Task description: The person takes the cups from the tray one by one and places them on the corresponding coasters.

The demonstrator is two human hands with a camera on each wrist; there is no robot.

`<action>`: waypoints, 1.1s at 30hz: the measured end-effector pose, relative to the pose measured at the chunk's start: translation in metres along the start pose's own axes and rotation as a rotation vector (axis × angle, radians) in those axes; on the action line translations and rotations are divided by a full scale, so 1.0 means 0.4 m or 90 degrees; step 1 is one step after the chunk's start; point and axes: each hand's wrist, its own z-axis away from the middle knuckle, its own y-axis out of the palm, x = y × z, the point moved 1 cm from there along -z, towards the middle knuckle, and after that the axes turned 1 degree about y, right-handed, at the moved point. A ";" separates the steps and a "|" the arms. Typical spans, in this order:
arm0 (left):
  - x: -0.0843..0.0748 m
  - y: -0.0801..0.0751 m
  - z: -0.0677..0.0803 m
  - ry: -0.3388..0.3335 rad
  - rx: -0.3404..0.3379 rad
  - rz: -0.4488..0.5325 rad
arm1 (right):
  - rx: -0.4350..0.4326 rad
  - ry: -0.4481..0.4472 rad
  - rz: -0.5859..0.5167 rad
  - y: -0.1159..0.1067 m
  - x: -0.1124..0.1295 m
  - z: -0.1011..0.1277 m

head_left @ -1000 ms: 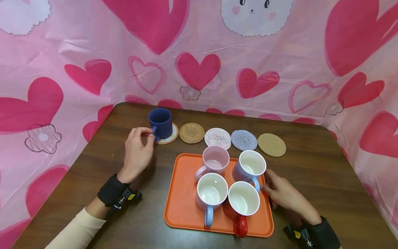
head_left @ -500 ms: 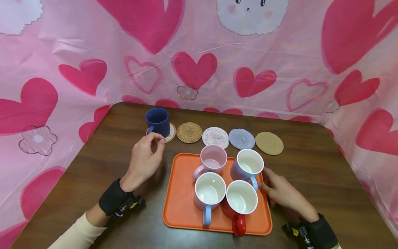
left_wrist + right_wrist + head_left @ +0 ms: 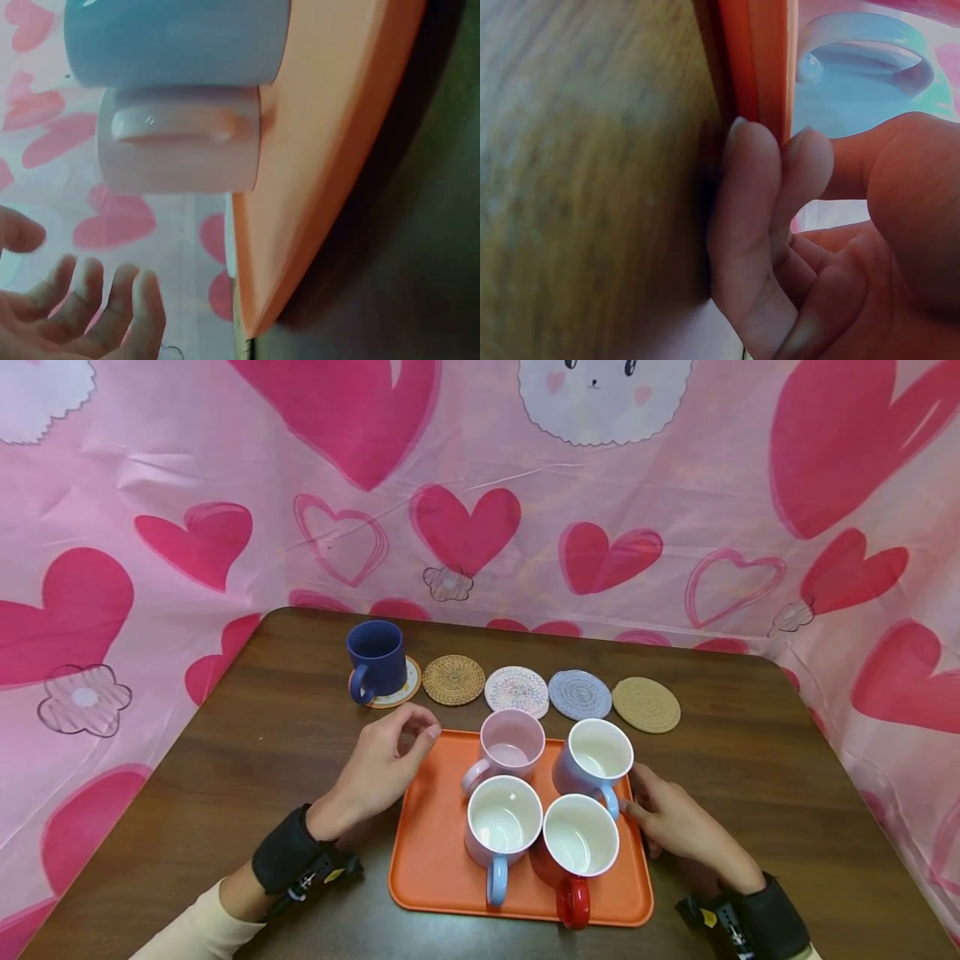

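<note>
- Pink backdrop (image 3: 465, 460): thin, creased sheeting printed with hearts, hanging behind everything.
- Worktop (image 3: 765, 752): dark brown, wood-grained, rounded at its far corners, with a slight sheen.
- Orange tray (image 3: 431, 881): a smooth, round-cornered rectangle with a raised lip, probably stiff, light plastic. With four mugs aboard it should feel weighty and let them slide if tipped; opposite rims are the place to hold it.
- The hands: the left hand (image 3: 382, 764) hovers over the tray's far left corner, fingers loosely bent, thumb apart from them, holding nothing. The right hand (image 3: 682, 818) grips the tray's right rim with bent fingers; exactly how the thumb bears on it is hard to tell.
- Mugs: pink mug (image 3: 512, 745), light blue mug (image 3: 503, 818), red mug (image 3: 579, 839) and violet-blue mug (image 3: 592, 762) stand upright and close together on the tray; navy mug (image 3: 381, 662) stands beyond. All look like rigid glazed ceramic, fairly heavy, slick and chippable; their looped handles offer the surest hold.
- Coasters: flat discs in a row. A printed coaster (image 3: 408, 687) lies under the navy mug; the brown coaster (image 3: 453, 680), speckled coaster (image 3: 517, 692), grey-blue coaster (image 3: 581, 695) and olive coaster (image 3: 647, 704) look woven or coiled, light and grippy.
</note>
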 end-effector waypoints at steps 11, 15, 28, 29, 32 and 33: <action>-0.009 0.040 0.010 0.014 0.103 0.065 | -0.013 -0.029 0.005 0.005 -0.006 -0.001; -0.006 0.059 0.013 -0.016 0.139 0.126 | -0.011 -0.026 0.010 0.004 -0.004 -0.002; 0.014 0.118 0.017 -0.124 0.277 0.321 | -0.003 0.001 0.007 0.001 -0.002 -0.004; 0.016 0.121 0.015 -0.120 0.289 0.329 | -0.004 0.000 0.008 0.000 -0.001 -0.004; 0.023 0.129 0.010 -0.109 0.320 0.348 | -0.006 -0.003 0.010 0.002 -0.004 -0.005; 0.025 0.132 0.008 -0.109 0.326 0.350 | -0.007 -0.004 0.011 0.002 -0.006 -0.005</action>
